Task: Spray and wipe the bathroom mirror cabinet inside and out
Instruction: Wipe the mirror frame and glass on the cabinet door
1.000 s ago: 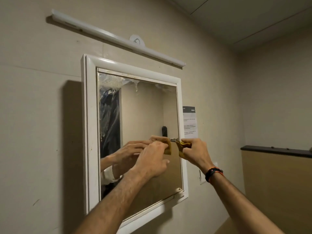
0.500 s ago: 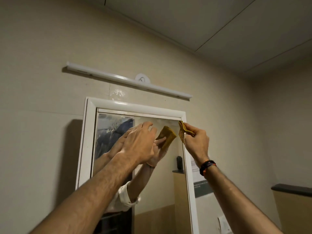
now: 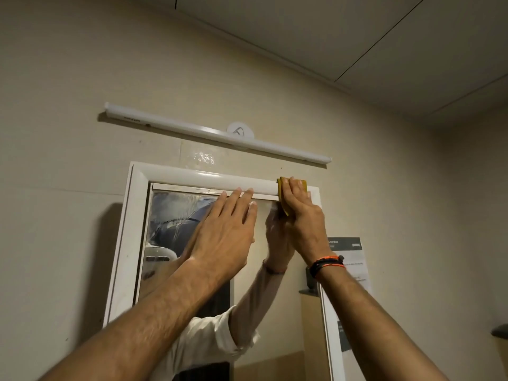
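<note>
Mustard-yellow soft cloth (image 3: pixel 283 192) pressed on the top right corner of the wall-mounted white-framed mirror cabinet (image 3: pixel 209 179).

Cloth looks thin, limp, light; best worked under a flat palm, bunches if pinched. Right hand (image 3: pixel 299 215) presses it on the frame, fingers straight and together. Left hand (image 3: pixel 225 229) lies flat on the smeared glass pane, fingers straight, slightly apart. Glass is likely slick, fragile, so brace lightly; door edge is probably the place to pull. White tube light (image 3: pixel 217 133) above; paper notice (image 3: pixel 354 259) right.
</note>
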